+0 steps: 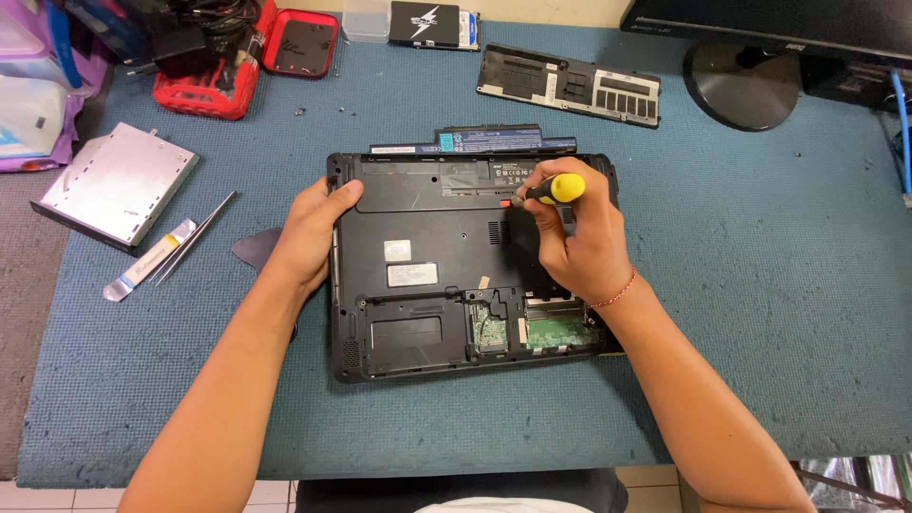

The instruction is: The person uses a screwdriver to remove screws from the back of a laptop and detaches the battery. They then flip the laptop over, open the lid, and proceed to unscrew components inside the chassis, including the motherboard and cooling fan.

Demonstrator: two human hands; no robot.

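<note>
left hand (pixel 309 233) grips laptop (pixel 427 237) edge | right hand (pixel 570 242) grasps screwdriver (pixel 551 190), tip on laptop | blue tabletop (pixel 760 285)

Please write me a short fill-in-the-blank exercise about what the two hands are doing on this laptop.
1. The right hand holds a screwdriver whose handle is ____ in colour.
2. The left hand grips the ____ edge of the upturned laptop.
3. The removed silver optical drive lies on the blue mat to the ____ of the laptop.
4. The detached black cover panel lies beyond the laptop, near the ____ stand.

Missing words: yellow; left; left; monitor
</note>
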